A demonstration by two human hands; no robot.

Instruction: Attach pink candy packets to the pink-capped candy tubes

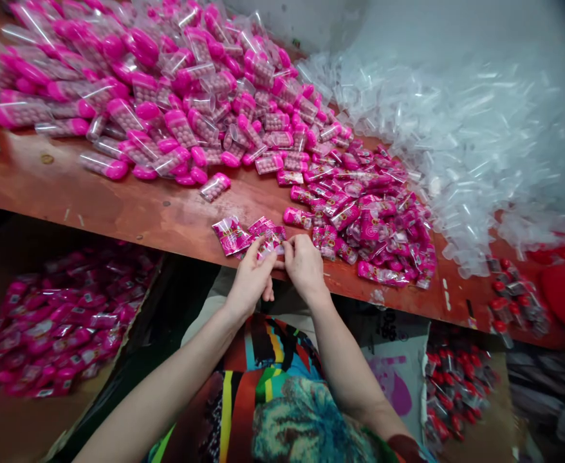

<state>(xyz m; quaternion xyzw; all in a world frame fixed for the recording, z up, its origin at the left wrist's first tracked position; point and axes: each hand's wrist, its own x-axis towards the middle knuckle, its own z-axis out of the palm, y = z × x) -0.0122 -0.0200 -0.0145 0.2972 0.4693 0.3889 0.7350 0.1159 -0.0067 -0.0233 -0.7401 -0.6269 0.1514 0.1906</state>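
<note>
Evidently fingertip work: a pink printed wrapper [273,242] at the near edge of the desk [176,206]

From the head view, the step in hand looks like close handling of that wrapper. The person's left hand [251,276] pinches it between thumb and fingers; the right hand [304,263] is curled at its right end, though whether that grip is closed on it cannot be told. The next move seems to call for a light, steady pinch and small finger motions, since something so thin could crease or slip.

The wrapper is bright pink and glossy, with paler marks; fingers hide part of it, so whether anything sits inside is unclear. Just to the left lie similar loose wrappers [231,235]. To the right is a heap of wrapped packets [360,212], and farther back a pile of pink-capped clear tubes [142,103], many holding small pale balls [182,130].
</note>
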